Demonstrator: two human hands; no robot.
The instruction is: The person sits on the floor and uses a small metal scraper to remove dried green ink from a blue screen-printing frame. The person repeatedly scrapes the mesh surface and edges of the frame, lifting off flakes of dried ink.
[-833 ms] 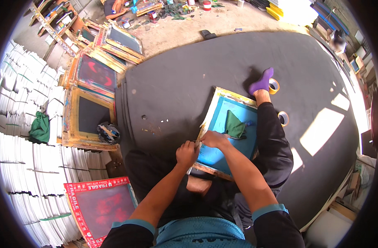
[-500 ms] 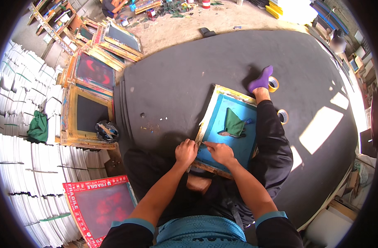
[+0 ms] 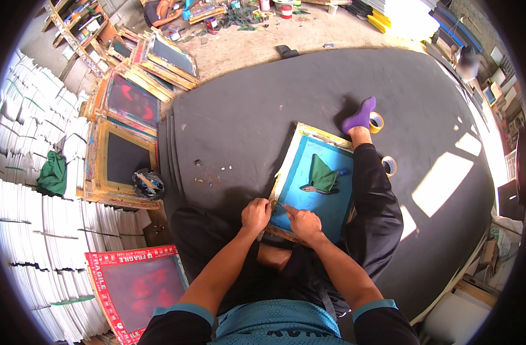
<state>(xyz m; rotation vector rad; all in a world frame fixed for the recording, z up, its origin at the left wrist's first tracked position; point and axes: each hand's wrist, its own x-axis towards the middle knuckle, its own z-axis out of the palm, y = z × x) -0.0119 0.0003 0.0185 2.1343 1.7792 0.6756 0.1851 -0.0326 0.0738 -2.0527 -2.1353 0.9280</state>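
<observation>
A silk-screen frame [image 3: 290,150] with blue mesh lies across my lap, its wooden border covered in worn yellowish tape. My left hand [image 3: 256,215] is closed at the frame's lower left side. Beside it, my right hand [image 3: 304,223] is closed over the mesh corner, its fingers pointing toward the left one. A thin strip or edge shows between the two hands, too small to name. On the mesh rest a green cloth [image 3: 323,173] and a dark-handled tool [image 3: 316,189], partly under the cloth.
Two tape rolls [image 3: 389,166] sit right of my outstretched leg on the dark mat [image 3: 234,115]. Leftward are more screen frames [image 3: 128,103], a black bag [image 3: 148,183] and white paper stacks [image 3: 33,230]. A red-taped screen [image 3: 142,287] leans nearby. Another person [image 3: 159,12] is far back.
The view has shifted slightly. My right hand has moved a little lower and away from my left, which stays at the frame's side. The cloth and tool keep their place on the mesh.
</observation>
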